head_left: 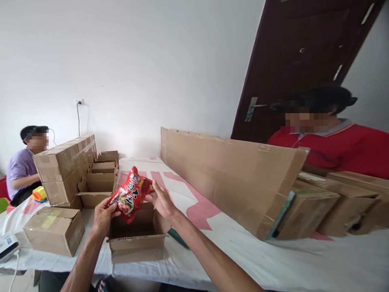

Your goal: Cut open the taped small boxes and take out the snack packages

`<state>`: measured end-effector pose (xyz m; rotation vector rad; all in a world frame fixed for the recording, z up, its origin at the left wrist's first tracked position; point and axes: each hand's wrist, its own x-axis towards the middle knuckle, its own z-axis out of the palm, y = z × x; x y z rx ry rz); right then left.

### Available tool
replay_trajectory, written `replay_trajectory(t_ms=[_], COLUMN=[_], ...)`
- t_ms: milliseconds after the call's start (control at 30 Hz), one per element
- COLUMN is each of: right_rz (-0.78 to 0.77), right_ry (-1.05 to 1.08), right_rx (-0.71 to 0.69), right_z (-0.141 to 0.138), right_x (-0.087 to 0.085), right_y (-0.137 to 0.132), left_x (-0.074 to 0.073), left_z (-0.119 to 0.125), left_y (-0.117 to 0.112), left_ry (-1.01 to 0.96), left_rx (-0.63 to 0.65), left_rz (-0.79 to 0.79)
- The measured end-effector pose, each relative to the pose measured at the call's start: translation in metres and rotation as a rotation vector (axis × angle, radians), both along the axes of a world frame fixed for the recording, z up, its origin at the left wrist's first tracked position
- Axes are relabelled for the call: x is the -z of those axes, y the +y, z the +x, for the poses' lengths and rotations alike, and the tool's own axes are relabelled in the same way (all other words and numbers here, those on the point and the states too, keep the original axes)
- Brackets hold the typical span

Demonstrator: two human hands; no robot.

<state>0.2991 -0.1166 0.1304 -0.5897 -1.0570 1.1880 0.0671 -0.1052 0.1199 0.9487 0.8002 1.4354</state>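
A red instant-noodle packet [130,194] hangs tilted above an open cardboard box [138,242] at the table's near edge. My left hand [102,218] pinches the packet's lower left corner. My right hand [162,200] grips its right side, fingers curled on the wrapper. The box's flaps stand up and its inside is dark; I cannot tell what it holds.
A sealed small box [55,230] lies to the left, with taped stacked boxes [65,166] and several open boxes [96,186] behind it. A long cardboard panel [231,176] stands as a divider on the right. One person in purple sits far left, another in red behind the divider.
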Motion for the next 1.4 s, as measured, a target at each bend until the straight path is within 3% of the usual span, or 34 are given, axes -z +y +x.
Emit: replay_trajectory(t_ms=[133, 433, 667, 1033, 1400], right_rz=[-0.033, 0.020, -0.030, 0.000, 0.015], right_ry=[-0.025, -0.111, -0.061, -0.166, -0.198], right_rx=[-0.169, -0.130, -0.205, -0.090, -0.150], right_z=[-0.012, -0.016, -0.013, -0.014, -0.021], right_x=[-0.001, -0.012, 0.009, 0.023, 0.012], right_y=[-0.005, -0.002, 0.010, 0.022, 0.008], left_x=[-0.007, -0.022, -0.006, -0.022, -0.029], left_z=[0.004, -0.002, 0.006, -0.009, -0.002], left_y=[-0.005, 0.004, 0.019, 0.021, 0.029], left_ry=[-0.049, 0.294, 0.186, 0.308, 0.229], left_rx=[0.013, 0.293, 0.126, 0.245, -0.012], left_rz=[0.022, 0.107, 0.175, 0.105, 0.154])
